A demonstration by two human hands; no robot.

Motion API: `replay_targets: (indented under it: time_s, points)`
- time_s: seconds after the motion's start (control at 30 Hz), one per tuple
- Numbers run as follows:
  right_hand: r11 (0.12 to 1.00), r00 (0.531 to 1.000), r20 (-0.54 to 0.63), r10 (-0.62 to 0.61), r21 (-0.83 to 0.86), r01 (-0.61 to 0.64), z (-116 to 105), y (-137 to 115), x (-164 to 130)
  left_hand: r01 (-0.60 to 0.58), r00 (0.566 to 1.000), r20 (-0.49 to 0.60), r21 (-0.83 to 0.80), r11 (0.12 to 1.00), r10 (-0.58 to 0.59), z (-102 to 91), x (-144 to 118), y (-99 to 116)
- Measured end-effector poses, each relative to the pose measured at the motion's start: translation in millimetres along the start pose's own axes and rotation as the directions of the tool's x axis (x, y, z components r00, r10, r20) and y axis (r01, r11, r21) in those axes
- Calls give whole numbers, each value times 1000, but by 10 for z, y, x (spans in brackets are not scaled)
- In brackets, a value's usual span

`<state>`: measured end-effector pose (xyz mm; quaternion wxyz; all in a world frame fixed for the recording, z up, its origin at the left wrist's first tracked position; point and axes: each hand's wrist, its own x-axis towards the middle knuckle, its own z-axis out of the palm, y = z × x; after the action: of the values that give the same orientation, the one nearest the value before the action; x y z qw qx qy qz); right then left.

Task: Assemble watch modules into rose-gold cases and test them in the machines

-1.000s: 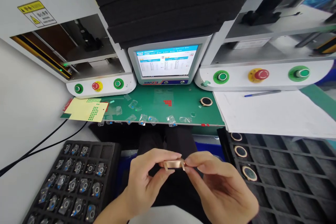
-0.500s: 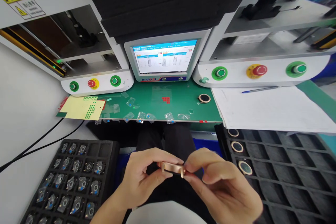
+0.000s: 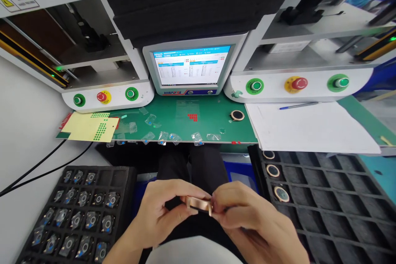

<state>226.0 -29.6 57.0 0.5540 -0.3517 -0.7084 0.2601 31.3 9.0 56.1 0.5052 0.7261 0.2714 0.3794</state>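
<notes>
A rose-gold watch case (image 3: 199, 204) is held edge-on in front of my lap, its lugs pointing toward me. My left hand (image 3: 165, 210) is closed around its left end, thumb below and fingers above. At the right end, the thumb and forefinger of my right hand (image 3: 247, 214) pinch the case's side. Whether a small part sits between those right fingertips is hidden. The case's face cannot be seen from this angle.
A black foam tray (image 3: 120, 179) of film-covered watch parts lies left; another tray (image 3: 332, 189) with several gold watch cases lies right. On the green bench (image 3: 213, 111) are film scraps, a watch case (image 3: 237, 115), yellow sticker sheets (image 3: 80, 128), papers (image 3: 306, 128) and a pen (image 3: 297, 106). Behind stands a monitor (image 3: 190, 66) between button-panelled machines.
My view has shifted slightly right, so the scene sits further left. The right fingers have curled in closer on the case's right end, and the case is tilted a little more.
</notes>
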Motion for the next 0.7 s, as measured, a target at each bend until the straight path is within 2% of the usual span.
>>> replay_targets:
  time_s: [0.07,0.13,0.2,0.3,0.37,0.47,0.57,0.7]
  points:
    - [997,1000,1,-21,-75,21,7,4,-13,-26,999,-20,31,999,27,12,1,6]
    - [989,998,-58,-26,-145,17,55,8,-45,-67,996,-59,67,996,71,35,7,14]
    - [983,983,-182,10,-176,-43,124,17,-94,-101,990,-93,84,991,109,57,17,22]
    - [979,930,-367,21,-183,-94,208,43,-175,-118,986,-113,69,991,126,76,35,23]
    - [982,933,-359,13,-172,-80,224,60,-206,-119,985,-120,62,991,125,77,44,16]
    - [982,958,-284,32,-168,-82,209,58,-197,-111,983,-137,92,990,123,75,46,-4]
    - [966,949,-314,18,-239,-97,208,25,-145,-118,977,-159,166,979,145,89,25,-30]
    - [960,933,-359,40,-244,-136,258,-16,-80,-128,959,-213,264,956,187,142,-31,-76]
